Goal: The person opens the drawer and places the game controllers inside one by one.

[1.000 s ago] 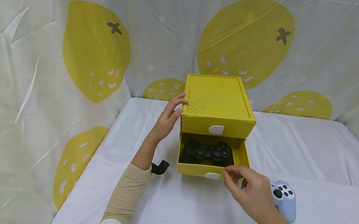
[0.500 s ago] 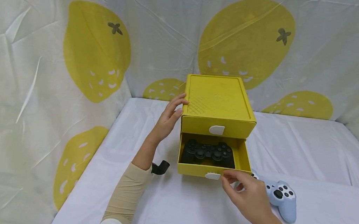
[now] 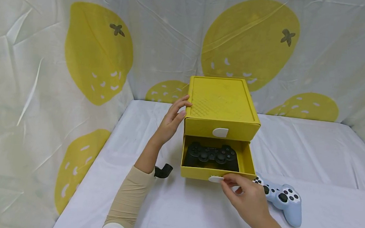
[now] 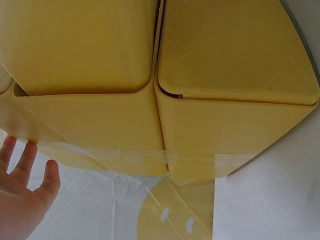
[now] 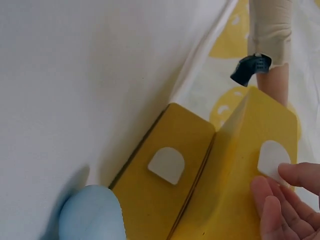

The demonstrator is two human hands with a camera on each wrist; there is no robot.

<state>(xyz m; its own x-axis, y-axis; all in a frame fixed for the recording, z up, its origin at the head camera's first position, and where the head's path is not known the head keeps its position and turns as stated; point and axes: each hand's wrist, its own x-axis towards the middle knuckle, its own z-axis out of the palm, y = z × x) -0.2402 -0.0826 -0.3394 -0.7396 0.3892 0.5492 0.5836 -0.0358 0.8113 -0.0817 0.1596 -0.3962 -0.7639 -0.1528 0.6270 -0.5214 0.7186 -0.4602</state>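
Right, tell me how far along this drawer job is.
Done: the lower drawer stands open, with the black controller lying inside.
In hand: the right hand has its fingers at that drawer's white tab; the left hand is at the side of the yellow box.
Remaining, probably: closing the drawer; perhaps also stowing the blue controller, which lies outside on the white cloth.

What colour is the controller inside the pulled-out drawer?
The controller is black; the head view shows it best, lying in the lower drawer.
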